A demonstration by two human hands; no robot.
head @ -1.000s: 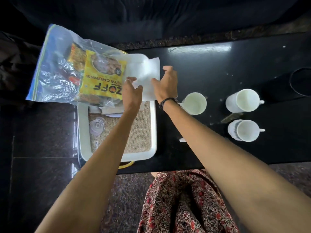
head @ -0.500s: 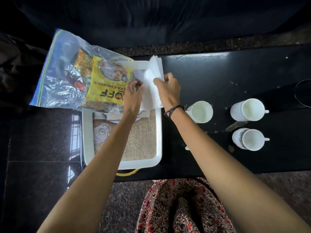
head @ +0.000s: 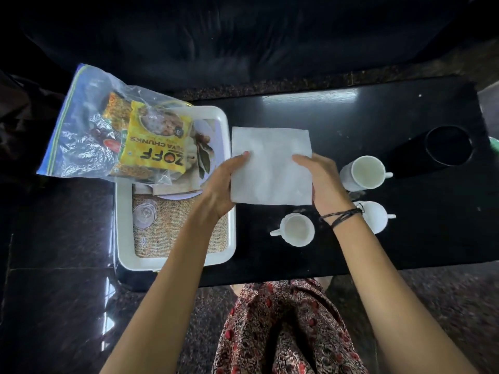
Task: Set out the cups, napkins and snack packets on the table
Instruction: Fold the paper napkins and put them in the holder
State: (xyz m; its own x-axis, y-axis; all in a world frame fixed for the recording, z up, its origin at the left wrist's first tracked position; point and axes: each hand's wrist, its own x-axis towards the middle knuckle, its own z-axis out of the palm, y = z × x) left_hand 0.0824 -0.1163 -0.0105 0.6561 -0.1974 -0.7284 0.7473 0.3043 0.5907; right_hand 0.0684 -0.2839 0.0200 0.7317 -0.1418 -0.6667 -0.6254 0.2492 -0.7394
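A: How should this napkin (head: 271,164) go down?

B: Flat and square, I'd say. The left hand (head: 220,184) pinches its left edge, thumb on top and fingers curled beneath; the right hand (head: 322,182) grips the right edge the same way. Both hands are closed on it, holding it level. My advice: lower both sides together onto the bare dark bench (head: 351,117) and let go at the same time, so it doesn't fold or slide.

A: Where is the napkin right now?

B: Just right of the white tray (head: 176,261), its left edge close to the tray's right rim. Whether it already touches the bench I cannot tell.

A: And how does it look?

B: White, square, soft paper, slightly dimpled. It may be more than one sheet; the edges don't show that clearly.

A: What's right of the tray beyond it?

B: Three white cups: the near cup (head: 295,230) below the napkin, the far cup (head: 363,172) past the right hand, and a third cup (head: 378,215) partly behind the right wrist. I'd keep the napkin clear of them.

A: And the snacks?

B: Not yet set out. A clear bag (head: 81,136) lies across the tray's far end, with a yellow packet (head: 155,147) inside. A small glass (head: 144,213) sits on the tray's woven mat.
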